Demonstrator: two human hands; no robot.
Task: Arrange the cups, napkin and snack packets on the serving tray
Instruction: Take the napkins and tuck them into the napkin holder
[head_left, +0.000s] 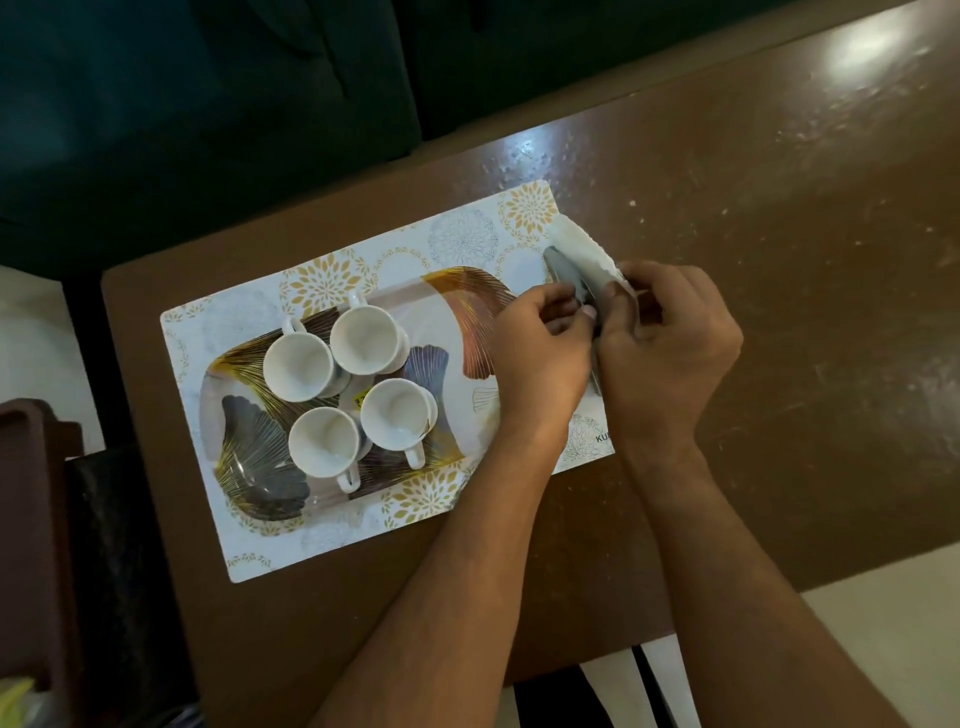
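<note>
Napkin (587, 254), white with a scalloped edge, is at the tray's (447, 322) right end, held up by both hands. Left hand (535, 353) and right hand (670, 338) have fingers curled, pinching it together with what may be spoons, grey and blurred, probably to wrap them. Four cups (298, 366) cluster on the tray's left half, leaving room. Tray sits on a placemat (363, 535) on the desk (779, 260).

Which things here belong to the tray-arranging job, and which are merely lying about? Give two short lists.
Part of the job:
four white cups, standing on the tray
serving tray
white napkin, held by the left hand and the right hand

Lying about:
patterned placemat under the tray
brown table

No snack packets can be made out.
</note>
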